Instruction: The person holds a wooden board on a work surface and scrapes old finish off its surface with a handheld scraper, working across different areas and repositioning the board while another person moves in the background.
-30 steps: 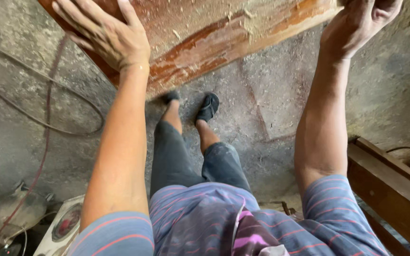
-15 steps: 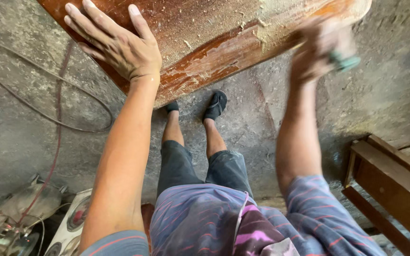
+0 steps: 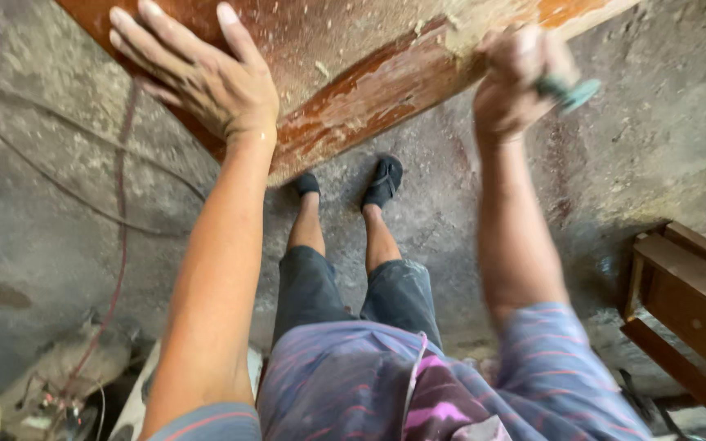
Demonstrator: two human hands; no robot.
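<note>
1. Fisted tight, the right hand grips a small green-tipped tool at the board's lower edge; motion blur hides the tool's exact shape.
2. Left hand lies flat, fingers spread, palm pressed on the board near its left end, holding nothing.
3. That board is a broad wooden panel filling the upper frame, tilted across the view. Its face is dusty and pale with scraped flecks; its edge shows glossy red-brown varnish, patchy and worn through to lighter wood.
4. Below lies a rough grey concrete floor, stained and powdered with dust.
5. The person's feet wear dark shoes, standing just under the board's edge; dark cropped trousers and a striped purple shirt show beneath.
6. A thin reddish cable and a darker one curve over the floor at left, running to blurred gear in the lower left corner.
7. A brown wooden frame with squared rails stands at right, well apart from the hands.
</note>
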